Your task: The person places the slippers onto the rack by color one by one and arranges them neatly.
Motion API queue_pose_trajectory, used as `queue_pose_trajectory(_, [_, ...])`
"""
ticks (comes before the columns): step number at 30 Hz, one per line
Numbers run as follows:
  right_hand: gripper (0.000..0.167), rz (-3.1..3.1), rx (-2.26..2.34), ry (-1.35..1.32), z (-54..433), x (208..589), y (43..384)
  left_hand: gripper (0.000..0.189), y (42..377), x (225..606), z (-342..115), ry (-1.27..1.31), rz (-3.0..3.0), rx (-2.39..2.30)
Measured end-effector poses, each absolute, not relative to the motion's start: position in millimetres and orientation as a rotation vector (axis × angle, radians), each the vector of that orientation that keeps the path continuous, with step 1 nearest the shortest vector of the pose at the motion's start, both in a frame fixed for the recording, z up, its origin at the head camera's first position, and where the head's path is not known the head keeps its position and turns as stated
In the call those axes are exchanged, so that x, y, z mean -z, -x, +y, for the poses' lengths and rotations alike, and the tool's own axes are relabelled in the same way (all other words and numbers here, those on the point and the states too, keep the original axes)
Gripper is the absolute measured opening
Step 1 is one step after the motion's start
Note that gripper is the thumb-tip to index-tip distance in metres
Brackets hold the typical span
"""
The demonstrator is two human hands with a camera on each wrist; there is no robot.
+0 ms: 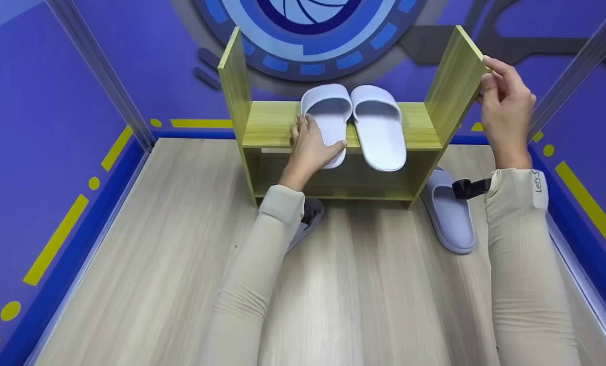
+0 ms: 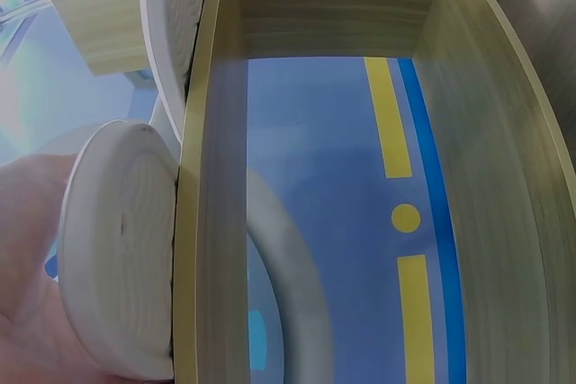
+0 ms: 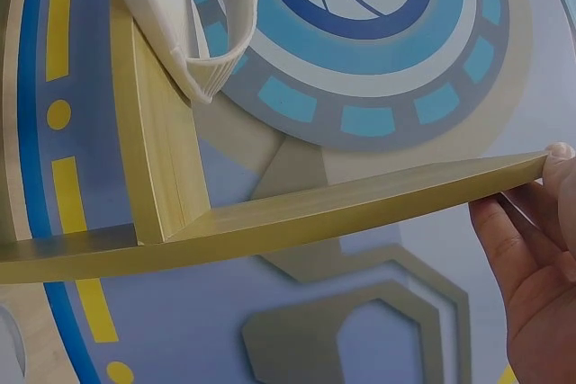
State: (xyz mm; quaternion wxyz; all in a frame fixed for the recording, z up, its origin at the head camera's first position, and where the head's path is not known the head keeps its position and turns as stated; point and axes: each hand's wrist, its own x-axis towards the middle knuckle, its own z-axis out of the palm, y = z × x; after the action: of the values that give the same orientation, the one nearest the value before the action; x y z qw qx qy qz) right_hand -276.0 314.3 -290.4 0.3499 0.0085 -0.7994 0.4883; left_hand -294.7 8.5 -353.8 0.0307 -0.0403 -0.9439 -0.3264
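Observation:
A pair of white slippers lies on the upper board of a light wooden shoe rack (image 1: pixel 272 124), heels jutting over its front edge. My left hand (image 1: pixel 310 147) grips the left white slipper (image 1: pixel 331 122) across its heel part, thumb on the right side and fingers toward the left edge. In the left wrist view this slipper's sole (image 2: pixel 121 249) faces the camera beside the board's edge. Next to it lies the right white slipper (image 1: pixel 382 134), untouched. My right hand (image 1: pixel 508 107) pinches the upper front corner of the rack's right side panel (image 3: pixel 378 204) between thumb and fingers.
On the floor, a grey slipper (image 1: pixel 452 218) stands by the rack's right side. Another grey slipper (image 1: pixel 295 238) is partly hidden by my left forearm. A blue patterned wall (image 1: pixel 145 61) rises behind the rack, with side walls left and right.

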Motion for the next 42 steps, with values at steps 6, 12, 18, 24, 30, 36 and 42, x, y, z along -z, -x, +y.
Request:
queue_pose_trajectory(6, [0.033,-2.081,-1.243,-0.017,313.7,291.2,275.5,0.101,293.0,355.6,2.3,0.157,-2.882,1.036])
queue_pose_trajectory(12, [0.033,-2.084,-1.250,-0.015,314.1,290.0,275.5,0.094,290.1,356.9,-5.2,0.197,-2.802,1.028])
queue_pose_trajectory(18, [0.033,-2.086,-1.255,-0.010,314.4,289.4,275.2,0.088,284.0,358.1,-13.0,0.246,-2.717,1.049])
queue_pose_trajectory(24, [0.033,-2.078,-1.270,-0.010,313.9,289.4,275.0,0.083,275.3,362.4,-22.0,0.312,-2.630,1.083])
queue_pose_trajectory(30, [0.034,-2.079,-1.295,-0.024,313.5,288.6,274.8,0.081,267.3,372.2,-35.0,0.361,-2.581,1.114])
queue_pose_trajectory(36, [0.033,-2.080,-1.266,-0.029,313.4,289.4,275.1,0.078,259.2,387.4,-50.6,0.404,-2.494,1.142])
queue_pose_trajectory(42, [0.033,-2.087,-1.263,-0.012,313.6,289.4,275.0,0.074,250.0,407.1,-65.7,0.449,-2.341,1.168])
